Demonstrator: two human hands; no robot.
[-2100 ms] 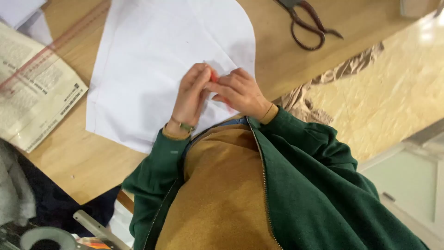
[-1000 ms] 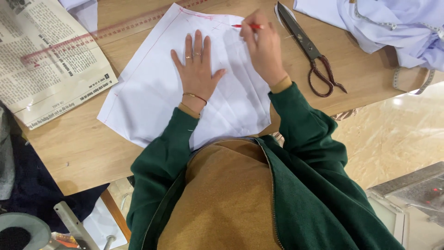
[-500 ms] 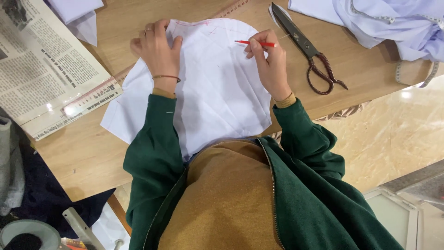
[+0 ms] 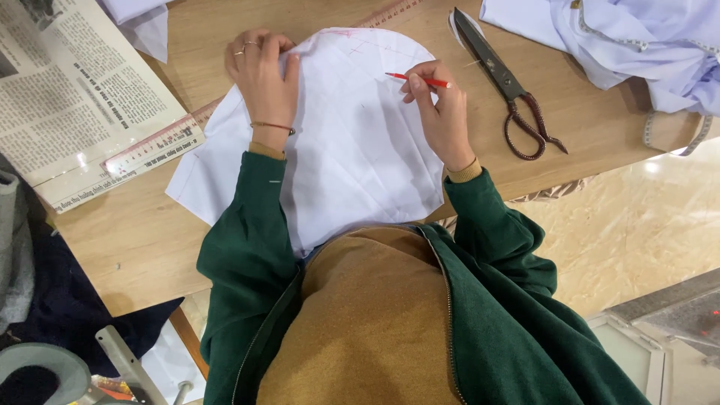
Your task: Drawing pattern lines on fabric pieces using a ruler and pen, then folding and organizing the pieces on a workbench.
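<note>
- The left hand (image 4: 264,79) lies on the far edge of the white fabric piece (image 4: 360,142), fingers curled over it, much as half a second ago.
- The right hand (image 4: 439,112) pinches the red pencil (image 4: 417,79), its tip now lifted above the fabric.
- The scissors (image 4: 506,86) lie unmoved on the wooden table (image 4: 127,240).
- The ruler (image 4: 157,146) stays tucked under the fabric.
</note>
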